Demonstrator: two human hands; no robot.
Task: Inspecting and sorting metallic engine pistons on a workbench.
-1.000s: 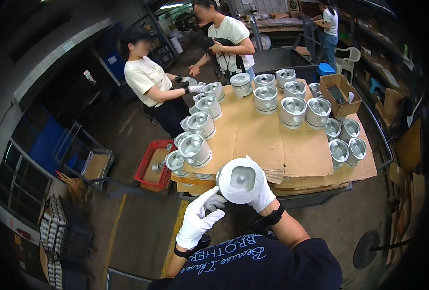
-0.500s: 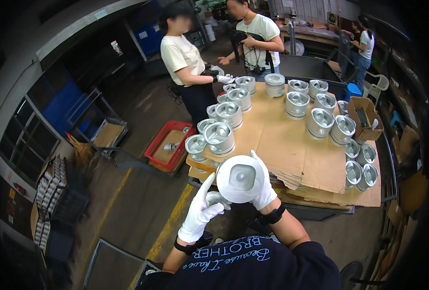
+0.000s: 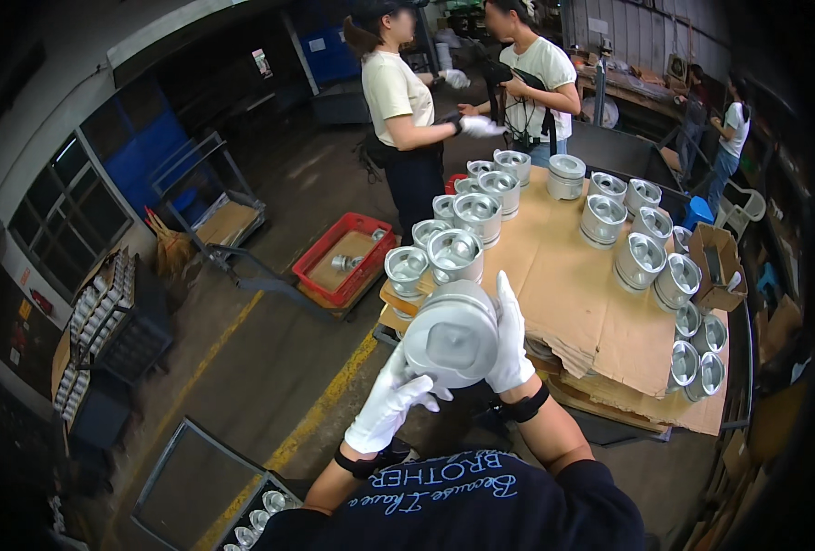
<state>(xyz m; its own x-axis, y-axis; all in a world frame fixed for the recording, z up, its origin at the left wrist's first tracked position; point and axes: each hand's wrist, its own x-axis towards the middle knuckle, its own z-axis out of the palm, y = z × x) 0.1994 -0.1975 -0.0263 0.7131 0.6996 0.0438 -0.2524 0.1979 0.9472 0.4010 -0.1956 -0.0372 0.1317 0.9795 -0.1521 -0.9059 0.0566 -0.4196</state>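
Observation:
A silvery metal piston (image 3: 453,332) is held up in front of my chest, its crown with a shallow recess tilted toward me. My right hand (image 3: 510,347), in a white glove, presses along its right side with the fingers pointing up. The white-gloved left hand (image 3: 389,402) grips it at the lower left, with some fingers curled beneath the crown's edge and others hidden behind it. Just beyond, more pistons (image 3: 455,255) stand in a row along the left edge of the cardboard-covered table (image 3: 563,294).
Further pistons (image 3: 641,261) line the table's right side beside an open cardboard box (image 3: 718,266). A red crate (image 3: 345,260) sits on a low cart at left. Two people (image 3: 403,101) stand beyond the table. Racks of pistons (image 3: 105,317) and a metal-framed cart (image 3: 187,477) stand left.
My left hand has closed in on the piston's lower left. The piston has tilted, showing more of its side. My view has shifted left, and one person's gloved hands have moved.

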